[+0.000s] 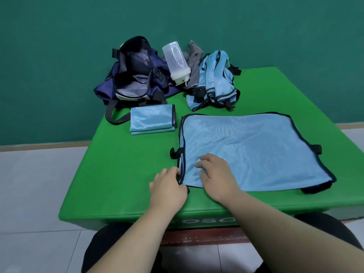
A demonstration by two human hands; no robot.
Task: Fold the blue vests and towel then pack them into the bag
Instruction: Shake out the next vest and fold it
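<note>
A light blue vest (252,150) with dark trim lies spread flat on the green table (122,174). My left hand (167,190) pinches its near left corner at the dark edge. My right hand (214,176) rests on the vest just beside it, fingers bent against the cloth. A folded blue vest (152,119) lies behind, in front of the open navy bag (134,79). A heap of unfolded blue vests (214,83) sits at the back, with a grey striped towel (194,64) crumpled behind it.
A clear plastic bottle (176,62) leans between the bag and the towel. The bag's black strap (114,117) hangs over the table's left edge. A green wall stands close behind the table, and pale floor tiles lie to the left.
</note>
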